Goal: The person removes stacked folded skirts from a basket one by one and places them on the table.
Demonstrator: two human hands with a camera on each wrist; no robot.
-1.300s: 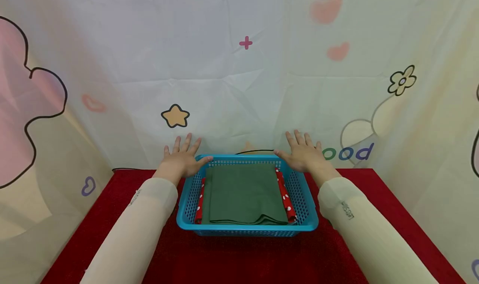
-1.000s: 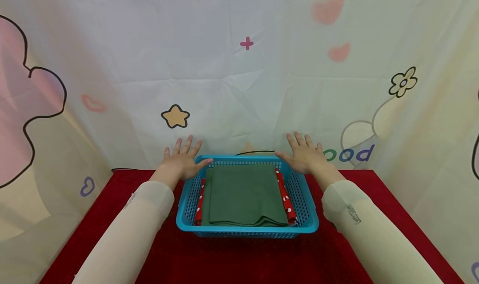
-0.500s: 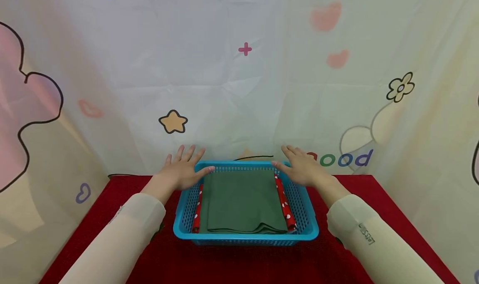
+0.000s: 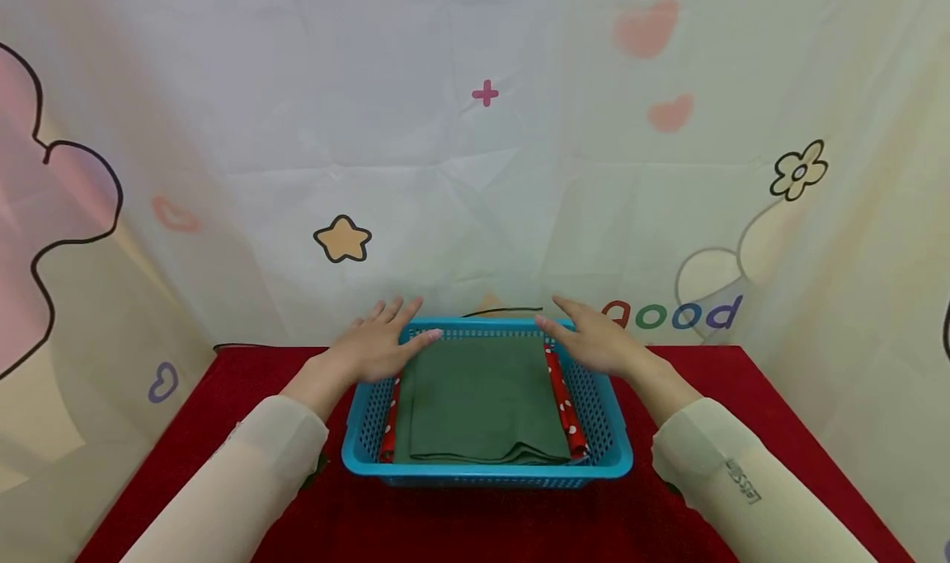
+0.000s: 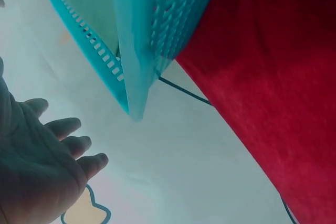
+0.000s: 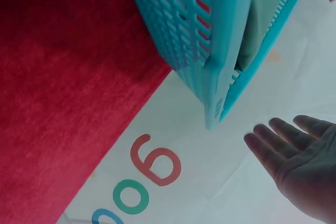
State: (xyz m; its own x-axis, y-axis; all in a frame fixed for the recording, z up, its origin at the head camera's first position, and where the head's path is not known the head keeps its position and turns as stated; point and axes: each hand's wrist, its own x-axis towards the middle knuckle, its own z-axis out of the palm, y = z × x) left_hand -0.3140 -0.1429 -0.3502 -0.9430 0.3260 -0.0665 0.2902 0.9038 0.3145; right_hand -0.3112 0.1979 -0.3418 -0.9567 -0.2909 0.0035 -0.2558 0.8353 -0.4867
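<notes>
A blue plastic basket (image 4: 486, 471) with lattice sides stands on the red-covered table. Folded dark green cloth (image 4: 486, 398) lies in it, over red cloth with white dots (image 4: 566, 402) that shows at both sides. My left hand (image 4: 378, 344) hovers over the basket's far left corner, fingers extended and thumb pointing inward. Over the far right corner is my right hand (image 4: 594, 336), its fingers straight too. Both wrist views show the palms, the left hand (image 5: 42, 161) and the right hand (image 6: 304, 161), holding nothing and apart from the basket rim.
Red cloth (image 4: 252, 415) covers the table around the basket. A pale printed curtain (image 4: 460, 175) hangs right behind the table's far edge, and further curtain stands at both sides. A dark cord-like line (image 5: 184, 90) runs along the table's far edge.
Both hands have turned and moved slightly inward over the basket's far corners, the left one more to the right. The fingers are closer together. Basket and cloths stay as they were; the view has shifted slightly.
</notes>
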